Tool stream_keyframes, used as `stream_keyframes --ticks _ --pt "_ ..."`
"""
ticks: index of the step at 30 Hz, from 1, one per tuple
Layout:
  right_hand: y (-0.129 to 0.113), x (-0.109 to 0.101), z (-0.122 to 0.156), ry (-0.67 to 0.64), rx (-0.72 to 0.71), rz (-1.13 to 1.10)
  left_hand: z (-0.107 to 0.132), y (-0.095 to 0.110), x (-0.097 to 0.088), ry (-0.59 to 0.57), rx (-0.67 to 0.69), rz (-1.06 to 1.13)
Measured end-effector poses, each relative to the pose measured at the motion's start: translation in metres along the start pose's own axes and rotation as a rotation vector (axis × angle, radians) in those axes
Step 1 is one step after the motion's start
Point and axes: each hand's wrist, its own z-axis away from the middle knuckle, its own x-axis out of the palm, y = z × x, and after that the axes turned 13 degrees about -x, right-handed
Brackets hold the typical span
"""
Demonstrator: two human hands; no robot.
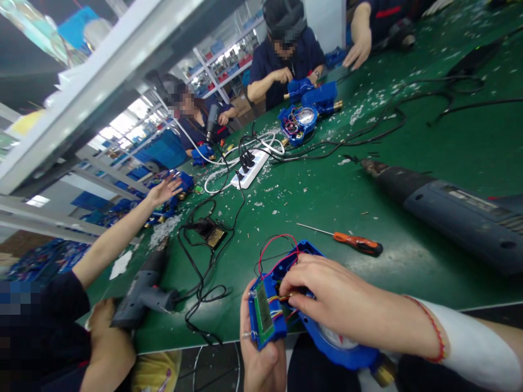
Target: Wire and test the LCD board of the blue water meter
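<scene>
My left hand [263, 362] is closed around a small blue display module [267, 313] with a green circuit board and a grey screen, held tilted at the table's front edge. Springs stick out from its side. My right hand [322, 288] reaches over a blue water meter [347, 354], its fingertips pinched on thin coloured wires [281, 298] beside the module. A red wire [280, 236] loops up between the module and the meter's open housing. The meter has a brass fitting [384, 371] at its lower end, and my right hand hides part of its dial.
An orange-handled screwdriver [357, 243] and a heat gun [457, 209] lie on the green table [310, 190]. Another heat gun [143, 288], black cables and a white power strip [250, 169] are to the left. Co-workers sit around, one stretching an arm [118, 234] across the left.
</scene>
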Motion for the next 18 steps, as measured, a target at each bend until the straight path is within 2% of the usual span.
stream_keyframes --ticks 6,12,15,18 --pt "0.002 0.008 0.006 0.016 -0.113 0.089 0.010 0.002 0.003 0.182 -0.006 -0.090" --pt "-0.001 0.017 -0.001 0.030 -0.210 0.170 0.020 -0.001 0.003 0.218 -0.058 -0.067" --pt "-0.008 0.006 0.002 0.049 -0.236 0.112 0.018 0.002 0.012 0.179 -0.085 -0.015" --pt "-0.007 -0.026 0.032 0.240 -0.295 0.137 0.002 0.013 0.019 0.162 -0.083 -0.017"
